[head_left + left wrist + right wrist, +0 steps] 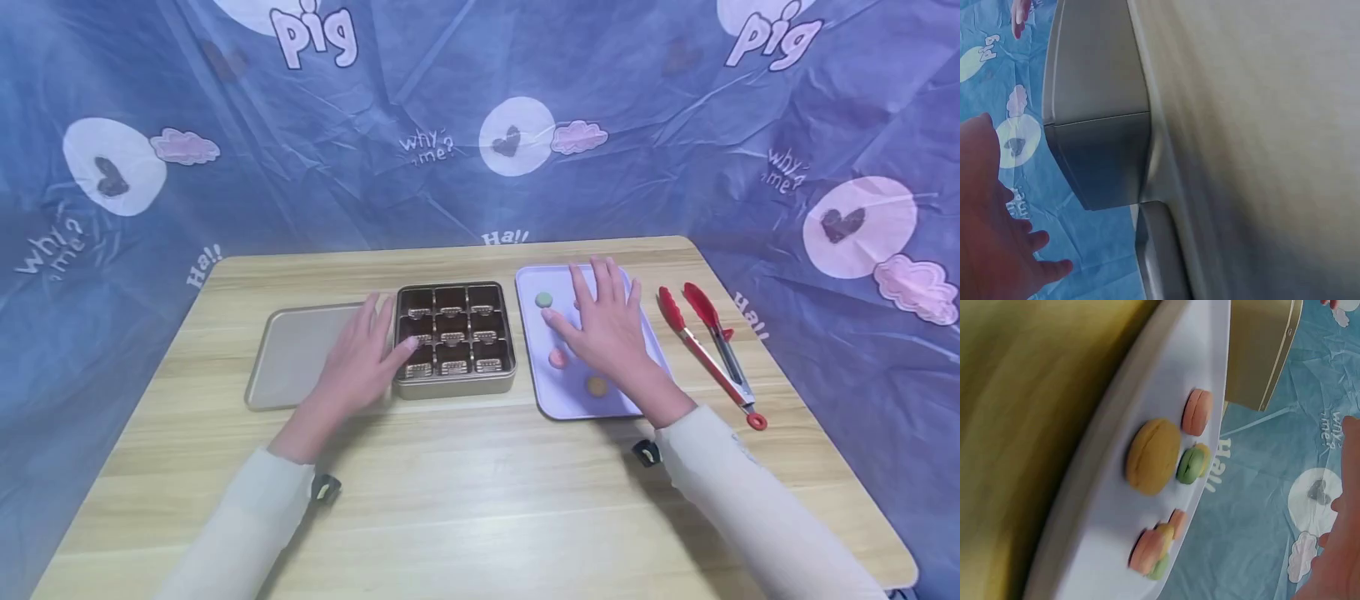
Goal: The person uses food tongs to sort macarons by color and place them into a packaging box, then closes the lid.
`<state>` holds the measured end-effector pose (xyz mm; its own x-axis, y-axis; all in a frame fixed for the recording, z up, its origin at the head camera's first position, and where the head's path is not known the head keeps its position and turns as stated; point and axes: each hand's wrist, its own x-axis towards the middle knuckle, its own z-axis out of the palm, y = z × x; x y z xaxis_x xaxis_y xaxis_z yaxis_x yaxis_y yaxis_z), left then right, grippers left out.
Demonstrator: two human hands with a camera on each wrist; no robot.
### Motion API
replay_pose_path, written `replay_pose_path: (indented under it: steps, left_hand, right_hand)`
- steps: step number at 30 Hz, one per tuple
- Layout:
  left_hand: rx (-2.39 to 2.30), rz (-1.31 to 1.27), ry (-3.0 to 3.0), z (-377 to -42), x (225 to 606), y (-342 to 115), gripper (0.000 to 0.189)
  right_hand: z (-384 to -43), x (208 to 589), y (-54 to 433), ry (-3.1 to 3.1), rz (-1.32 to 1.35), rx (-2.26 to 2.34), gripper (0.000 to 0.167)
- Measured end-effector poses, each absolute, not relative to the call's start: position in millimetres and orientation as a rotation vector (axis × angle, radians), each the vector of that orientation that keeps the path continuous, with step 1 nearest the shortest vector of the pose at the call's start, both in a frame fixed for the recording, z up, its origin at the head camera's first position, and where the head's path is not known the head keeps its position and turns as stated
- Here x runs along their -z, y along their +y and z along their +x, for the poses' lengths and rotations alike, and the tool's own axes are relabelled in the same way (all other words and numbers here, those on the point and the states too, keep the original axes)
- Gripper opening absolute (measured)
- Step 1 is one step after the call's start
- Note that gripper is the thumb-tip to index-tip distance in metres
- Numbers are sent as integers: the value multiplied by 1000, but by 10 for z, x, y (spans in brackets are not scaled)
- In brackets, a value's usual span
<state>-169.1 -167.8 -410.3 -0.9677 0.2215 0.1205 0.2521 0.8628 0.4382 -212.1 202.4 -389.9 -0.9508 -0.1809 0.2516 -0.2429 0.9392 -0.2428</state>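
My left hand (358,354) is held with fingers spread over the left edge of a square metal tin (456,387), its thumb over the tin's left column. Inside the tin lies a dark plastic insert (452,322) divided into several compartments. Over a pale lilac tray (551,402), my right hand (611,333) spreads its fingers and holds nothing. Small macarons lie on the tray, among them a green one (543,299), a pink one (557,358) and a yellow one (1153,456). The right hand covers some of them in the head view. Both wrist views show the hands raised above these things.
A flat metal lid (288,358) lies left of the tin, partly behind the left hand. Red-tipped tongs (712,354) rest right of the tray. Behind the wooden table (480,500) hangs a blue printed cloth (405,75).
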Motion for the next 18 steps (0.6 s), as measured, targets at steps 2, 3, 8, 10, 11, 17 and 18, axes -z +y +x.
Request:
replay_pose_path:
  steps: [2,3,8,10,11,17,18]
  left_hand:
    - [741,-386,-2977,-1671,4133,-1686,82]
    - [755,-393,-2981,-1662,4151,-1688,82]
    - [746,-432,-3023,-1628,4250,-1711,83]
    - [731,-445,-3042,-1610,4277,-1720,84]
    - [726,-453,-3047,-1601,4286,-1722,84]
    - [706,-488,-3074,-1551,4335,-1724,87]
    - [705,-492,-3079,-1544,4344,-1723,87]
  right_hand:
    - [-2083,3898,2077,-2871,310,-415,91]
    - [-2064,3897,2104,-2872,305,-413,91]
    - [-1971,3902,2254,-2870,282,-391,88]
    - [-1941,3907,2323,-2869,274,-386,88]
    - [-1930,3912,2359,-2868,271,-389,88]
    - [-1869,3958,2591,-2879,221,-407,88]
    - [-1856,3966,2633,-2884,210,-407,88]
